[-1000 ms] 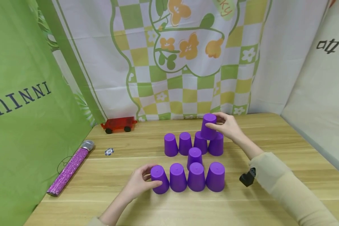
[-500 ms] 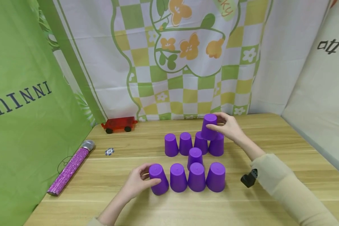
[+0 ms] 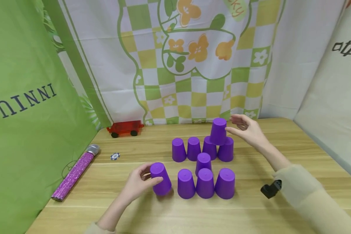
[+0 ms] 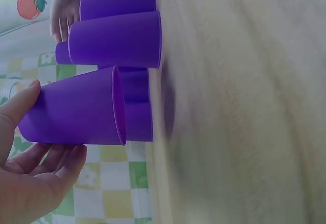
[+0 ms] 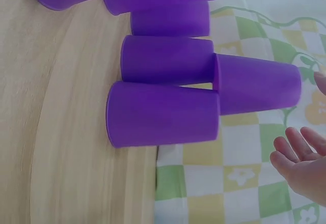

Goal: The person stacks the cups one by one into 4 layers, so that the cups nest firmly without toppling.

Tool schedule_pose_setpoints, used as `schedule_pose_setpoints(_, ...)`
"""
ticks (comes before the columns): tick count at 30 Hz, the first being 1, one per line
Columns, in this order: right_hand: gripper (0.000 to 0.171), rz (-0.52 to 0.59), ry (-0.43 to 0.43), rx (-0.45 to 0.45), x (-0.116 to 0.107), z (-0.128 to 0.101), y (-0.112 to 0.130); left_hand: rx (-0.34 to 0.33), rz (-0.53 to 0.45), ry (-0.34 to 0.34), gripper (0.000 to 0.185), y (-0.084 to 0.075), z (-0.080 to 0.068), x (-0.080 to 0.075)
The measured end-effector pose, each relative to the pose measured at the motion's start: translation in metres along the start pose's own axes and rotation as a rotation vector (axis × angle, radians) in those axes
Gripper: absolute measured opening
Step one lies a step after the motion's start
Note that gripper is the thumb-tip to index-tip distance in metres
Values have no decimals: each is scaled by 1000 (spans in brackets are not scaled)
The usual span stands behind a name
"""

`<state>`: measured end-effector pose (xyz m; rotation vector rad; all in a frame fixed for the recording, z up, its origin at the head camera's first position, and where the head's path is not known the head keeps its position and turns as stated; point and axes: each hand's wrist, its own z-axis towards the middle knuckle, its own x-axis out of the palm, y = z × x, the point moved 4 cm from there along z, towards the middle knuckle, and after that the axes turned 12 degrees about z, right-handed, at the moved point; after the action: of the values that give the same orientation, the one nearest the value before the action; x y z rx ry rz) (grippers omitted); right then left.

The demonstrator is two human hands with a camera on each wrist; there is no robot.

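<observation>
Cups of purple plastic, all upside down, stand in two rows on the pale wooden surface (image 3: 251, 211). The left hand (image 3: 137, 183) curls its fingers (image 4: 56, 158) and thumb round the leftmost purple cup (image 3: 161, 178) of the near row, at about seven o'clock from the cluster's middle. The head view shows this cup leaning away from its three neighbours (image 3: 204, 183). The left wrist view adds what the head view cannot: a clear gap between the cup's rim and the wood, so it is lifted off.

The right hand (image 3: 248, 130) hovers at about one o'clock, its fingers (image 5: 300, 155) spread and relaxed, holding nothing. It sits just beside the raised purple cup (image 3: 218, 131), apart from it. The right wrist view shows that cup resting across the bottoms of the two rightmost back-row cups (image 5: 168, 89), and the bare gap between it and the fingertips, which from the head view looks narrower.

A single purple cup (image 3: 203, 162) stands between the rows. Only the head view shows the rest: a red toy wagon (image 3: 125, 128) at ten o'clock by the checked cloth backdrop (image 3: 193, 81), a purple glitter microphone (image 3: 76, 172) at nine o'clock, a small poker chip (image 3: 114, 156) near it, and a black wrist-mounted device (image 3: 270, 189) on the right forearm.
</observation>
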<state>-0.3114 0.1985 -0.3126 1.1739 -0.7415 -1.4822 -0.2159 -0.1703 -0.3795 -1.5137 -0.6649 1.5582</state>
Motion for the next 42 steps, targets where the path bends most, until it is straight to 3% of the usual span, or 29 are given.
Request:
schedule_pose_setpoints(8, 49, 72, -46, -62, -17, -25, 6, 32, 43, -47, 47, -14, 13, -18)
schedule_pose_setpoints(17, 38, 156, 51, -46, -17, -63, 6, 108, 52, -99, 47, -39, 37, -36)
schedule_pose_setpoints(22, 41, 172, 126, -34, -7, -81, 5, 119, 52, -110, 46, -52, 54, -37)
schedule_pose_setpoints(32, 39, 217, 201, -101, 14, -107, -4, 187, 43, -108, 45, -67, 90, -27)
schedule_pose_setpoints(37, 39, 209, 245, -123, 21, -112, -11, 204, 35, -106, 47, -68, 109, -21)
schedule_pose_setpoints(42, 43, 224, 275, -95, 28, -115, -17, 180, 63, -90, 48, -68, 126, -14)
